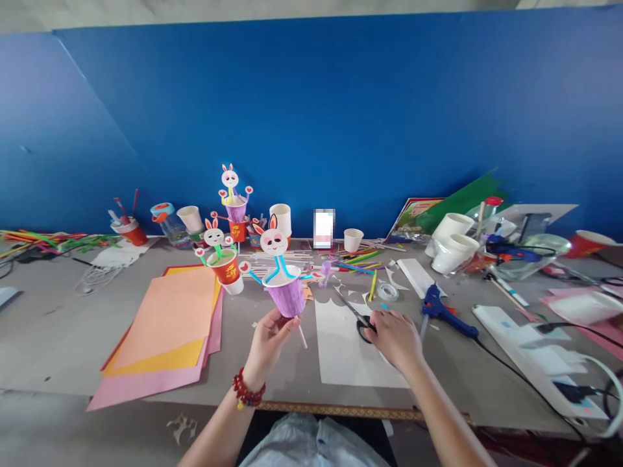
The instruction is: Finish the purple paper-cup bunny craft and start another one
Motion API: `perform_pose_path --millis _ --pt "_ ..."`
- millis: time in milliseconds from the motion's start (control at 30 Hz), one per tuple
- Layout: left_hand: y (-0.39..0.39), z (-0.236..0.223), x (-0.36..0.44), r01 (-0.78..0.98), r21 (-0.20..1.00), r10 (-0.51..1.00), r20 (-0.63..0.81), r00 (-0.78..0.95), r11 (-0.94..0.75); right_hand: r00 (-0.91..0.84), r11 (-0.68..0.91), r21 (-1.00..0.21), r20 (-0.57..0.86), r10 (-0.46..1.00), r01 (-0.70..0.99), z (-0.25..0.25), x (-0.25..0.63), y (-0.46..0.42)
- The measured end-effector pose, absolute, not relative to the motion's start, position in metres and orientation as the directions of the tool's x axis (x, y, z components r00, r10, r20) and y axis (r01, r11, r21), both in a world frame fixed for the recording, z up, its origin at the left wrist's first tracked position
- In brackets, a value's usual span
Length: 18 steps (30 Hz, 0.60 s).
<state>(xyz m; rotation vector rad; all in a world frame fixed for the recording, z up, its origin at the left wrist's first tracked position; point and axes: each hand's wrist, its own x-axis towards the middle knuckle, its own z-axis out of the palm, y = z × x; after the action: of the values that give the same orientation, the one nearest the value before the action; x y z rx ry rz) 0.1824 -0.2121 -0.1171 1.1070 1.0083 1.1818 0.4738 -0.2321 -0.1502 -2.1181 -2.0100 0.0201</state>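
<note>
My left hand (pixel 270 338) is closed around the base of a purple paper cup puppet (pixel 285 295), held above the table. A white rabbit face (pixel 274 242) rises from the cup on blue straws, with small round heart paws out to the sides. Below the cup a pale straw (pixel 302 335) sticks out past my fingers. My right hand (pixel 395 336) is closed at the black handles of a pair of scissors (pixel 360 316), whose blades point away to the left over a white paper sheet (pixel 341 353). Part of the handles is hidden by my fingers.
A red cup rabbit (pixel 224 269) and another rabbit on stacked cups (pixel 237 211) stand behind to the left. Coloured paper (pixel 156 318) lies left. A blue glue gun (pixel 445 313), tape roll (pixel 388 291) and white power strip (pixel 516 357) with cables lie right.
</note>
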Motion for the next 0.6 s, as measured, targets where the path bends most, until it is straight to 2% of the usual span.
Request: perform_pose_path --millis 200,267,367,433,500,600 --pt "-0.208 -0.115 0.179 -0.178 0.984 0.992 -0.001 0.127 0.024 0.043 -0.023 -0.399 0.041 0.998 0.917 -0.157 0.502 -0.223" --pt "-0.207 -0.114 0.181 -0.178 0.984 0.992 -0.002 0.125 0.024 0.019 -0.005 -0.518 0.022 1.0 0.856 -0.158 0.51 -0.222" --pt "-0.205 -0.113 0.184 -0.18 0.984 0.994 0.004 0.11 0.016 0.05 -0.006 -0.832 0.026 0.998 0.554 -0.154 0.518 -0.224" --pt "-0.203 -0.113 0.186 -0.185 0.983 0.995 0.009 0.099 0.009 0.121 0.001 -0.963 0.035 0.992 0.271 -0.147 0.519 -0.226" --pt "-0.202 -0.114 0.187 -0.189 0.982 0.997 0.012 0.075 0.002 0.175 0.03 -0.997 0.042 0.984 0.074 -0.14 0.516 -0.231" --pt "-0.198 -0.114 0.187 -0.186 0.982 0.999 0.031 0.038 -0.024 0.178 0.041 -0.985 0.01 0.984 -0.17 -0.132 0.497 -0.243"
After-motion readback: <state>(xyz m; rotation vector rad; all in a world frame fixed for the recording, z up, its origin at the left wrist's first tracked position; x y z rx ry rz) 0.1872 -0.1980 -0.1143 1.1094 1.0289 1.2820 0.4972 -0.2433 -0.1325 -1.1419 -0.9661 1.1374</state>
